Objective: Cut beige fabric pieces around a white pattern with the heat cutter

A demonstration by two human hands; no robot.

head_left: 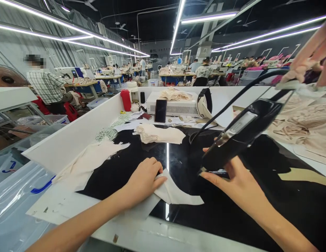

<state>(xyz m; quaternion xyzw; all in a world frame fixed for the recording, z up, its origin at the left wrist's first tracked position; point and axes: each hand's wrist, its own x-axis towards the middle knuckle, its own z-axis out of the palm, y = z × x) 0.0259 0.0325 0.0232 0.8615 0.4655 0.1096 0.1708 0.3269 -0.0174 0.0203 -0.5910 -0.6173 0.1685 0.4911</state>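
My left hand (145,180) is closed on a white cut fabric piece (176,192) near the front of the glossy black work surface (121,171). Thumb and fingertips pinch its upper left edge, and its pointed end lies to the right. At the right, my right hand (238,182) has thumb and fingers around the lower end of a black corded tool (231,134) with a silver plate on its side. The tool is tilted, its top toward the upper right, and hides part of my fingers. Ahead lies a stack of cream fabric pieces (160,133).
More cream fabric (90,159) lies at the left, beside white-green cord (106,133). A phone (161,111) leans on a white vented box (176,107). A black cable (231,92) arches over the right side. Low white walls (73,129) edge the table; people sit farther off.
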